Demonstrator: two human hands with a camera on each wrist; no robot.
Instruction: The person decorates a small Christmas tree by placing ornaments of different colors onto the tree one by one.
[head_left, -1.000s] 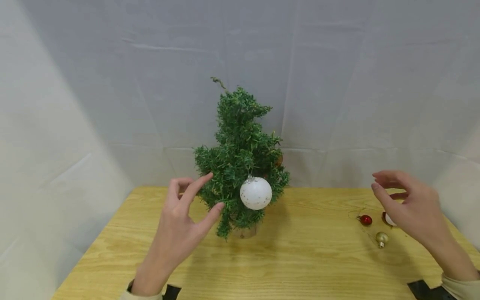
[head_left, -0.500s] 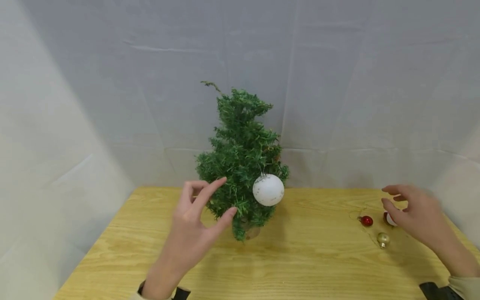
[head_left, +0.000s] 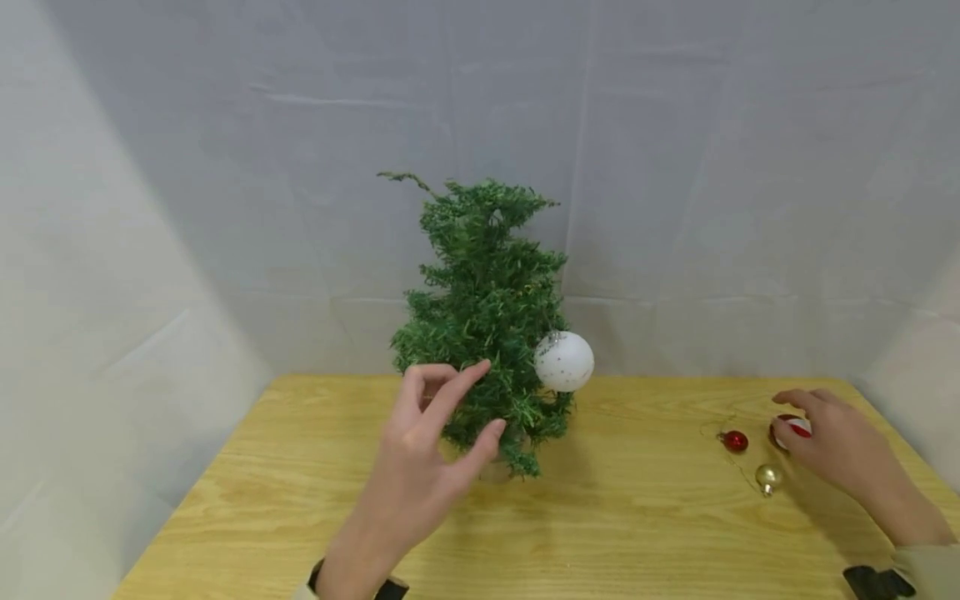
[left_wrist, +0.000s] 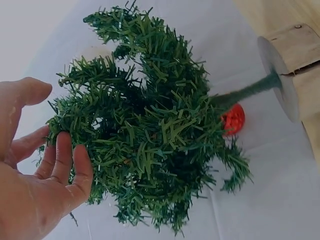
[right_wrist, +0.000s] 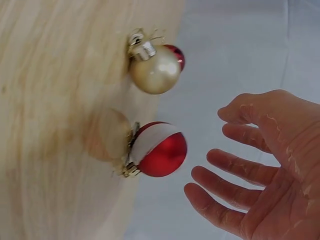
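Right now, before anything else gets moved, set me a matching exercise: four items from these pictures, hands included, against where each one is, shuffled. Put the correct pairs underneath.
Column one
1. white ornament
2. gold ornament
3. left hand
4. right hand

Column two
A. lies on the table
B. is held out close to the red-and-white ornament
C. hangs on the tree
D. is held out close to the tree

Pairs: 1-C, 2-A, 3-D, 4-B
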